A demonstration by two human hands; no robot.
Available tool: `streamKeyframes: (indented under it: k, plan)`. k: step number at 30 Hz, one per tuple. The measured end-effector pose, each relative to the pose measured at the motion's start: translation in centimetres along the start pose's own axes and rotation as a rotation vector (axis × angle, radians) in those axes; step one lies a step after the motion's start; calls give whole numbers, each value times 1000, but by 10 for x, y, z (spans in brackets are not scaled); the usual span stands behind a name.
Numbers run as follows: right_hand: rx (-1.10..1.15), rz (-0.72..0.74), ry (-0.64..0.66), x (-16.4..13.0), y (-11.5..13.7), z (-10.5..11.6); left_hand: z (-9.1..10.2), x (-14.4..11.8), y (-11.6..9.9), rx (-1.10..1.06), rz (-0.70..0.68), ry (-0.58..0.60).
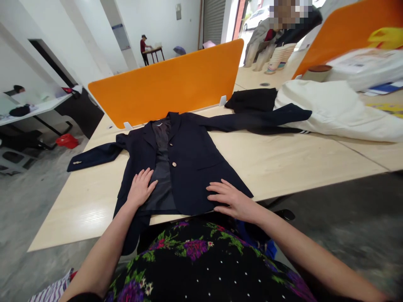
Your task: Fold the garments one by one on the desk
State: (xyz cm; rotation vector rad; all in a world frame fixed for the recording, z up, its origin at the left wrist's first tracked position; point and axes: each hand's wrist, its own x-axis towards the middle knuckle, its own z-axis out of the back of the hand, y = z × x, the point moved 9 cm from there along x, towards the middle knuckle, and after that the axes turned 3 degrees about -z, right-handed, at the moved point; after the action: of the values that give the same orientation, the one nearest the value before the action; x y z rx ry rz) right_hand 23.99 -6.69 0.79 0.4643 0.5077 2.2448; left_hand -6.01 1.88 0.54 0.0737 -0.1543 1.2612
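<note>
Both hands lie flat and spread, holding nothing, on a navy jacket (185,163) laid face-up across the table (283,159); left hand (140,188) on the lining, right hand (231,199) at the hem; smoothing seems underway; next likely needs even outward strokes.

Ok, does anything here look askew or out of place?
Slightly. The dark navy blazer lies open on the pale wooden table, its hem hanging over the near edge and one sleeve off the left side. Left hand and right hand rest flat on it. No damage visible.
</note>
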Motion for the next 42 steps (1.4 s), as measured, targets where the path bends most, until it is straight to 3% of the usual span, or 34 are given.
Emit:
streamKeyframes:
  k: [3, 6, 8, 11, 14, 17, 20, 22, 25, 30, 36, 40, 42]
  plan:
    - [-9, 37, -80, 1, 12, -5, 10, -2, -5, -70, -6, -38]
    - [109, 3, -198, 6, 14, 7, 38, -15, -28, -172, -103, -156]
    - [291, -155, -404, 7, -6, 32, 52, -29, -54, -217, -203, -171]
    - [686, -447, -839, -6, -60, 67, 52, -47, -97, -176, -367, -62]
    - [1039, -567, -1054, -11, -100, 70, 37, -58, -129, -40, -490, 45]
    - [1172, -629, -961, -6, -115, 54, 26, -59, -142, 41, -524, 83]
    - [1222, -647, -785, 1, -113, 36, 23, -59, -149, 110, -548, 117]
    - [1237, -643, -758, 2, -110, 35, 21, -59, -149, 181, -526, 167]
    - [1246, -612, -813, 5, -104, 50, 24, -55, -147, 192, -425, 218]
    - [1134, -422, -883, 14, -80, 92, 46, -42, -162, -172, -363, 68]
    - [1077, -371, -858, 21, -62, 102, 14, -40, -184, -301, -442, 237]
    - [935, -240, -906, 20, -41, 115, 13, -38, -189, -280, -441, 176]
    - [780, -154, -805, 25, -20, 113, 18, -37, -192, -179, -456, 130]
